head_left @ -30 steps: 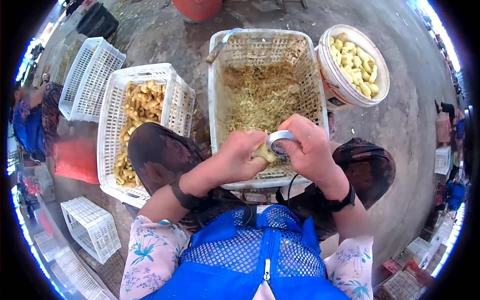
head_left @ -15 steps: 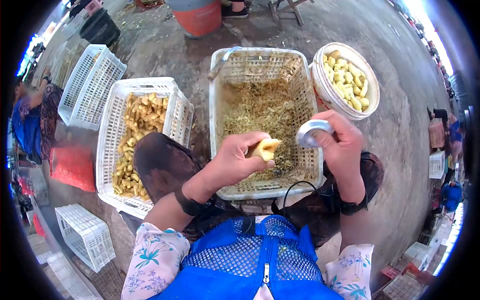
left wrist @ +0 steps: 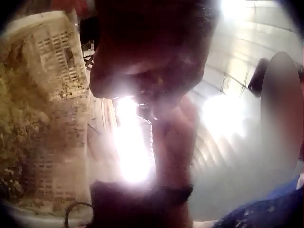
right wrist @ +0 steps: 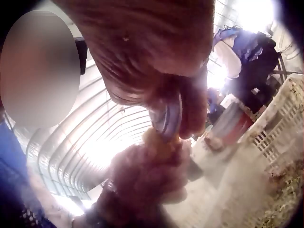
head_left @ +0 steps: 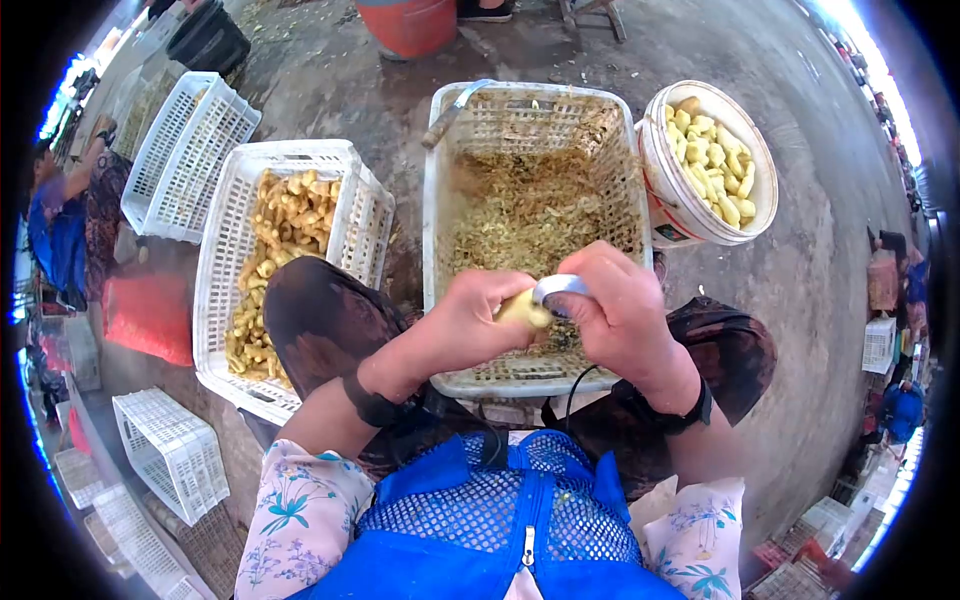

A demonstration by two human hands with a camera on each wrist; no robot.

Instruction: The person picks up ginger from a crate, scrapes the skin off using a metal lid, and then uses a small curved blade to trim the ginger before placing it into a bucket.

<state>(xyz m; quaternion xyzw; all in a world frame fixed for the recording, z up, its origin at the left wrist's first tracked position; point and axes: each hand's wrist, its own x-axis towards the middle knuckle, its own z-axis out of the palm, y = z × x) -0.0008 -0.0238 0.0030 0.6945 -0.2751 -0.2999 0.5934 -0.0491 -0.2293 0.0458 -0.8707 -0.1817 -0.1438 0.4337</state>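
My left hand [head_left: 478,322] grips a pale yellow piece of ginger [head_left: 524,311] above the near part of a crate [head_left: 434,230] littered with peel scraps. Pinched in my right hand [head_left: 622,318] is a round metal tool [head_left: 560,287], held against or right beside the ginger. In the right wrist view the metal ring [right wrist: 172,116] meets the yellow ginger [right wrist: 154,142], with my left hand [right wrist: 142,178] below. The left wrist view is dark and glary, and the ginger cannot be made out there.
A crate of unpeeled ginger [head_left: 285,215] stands at the left, a white bucket of peeled ginger [head_left: 712,165] at the right. A knife-like tool [head_left: 455,112] lies across the middle crate's far left corner. A red bucket [head_left: 408,25] stands beyond, and a person [head_left: 60,230] sits far left.
Half a second ago my right hand was apart from the ginger, off to the right; it has come back to the left with the metal tool, and the hands are close together again.
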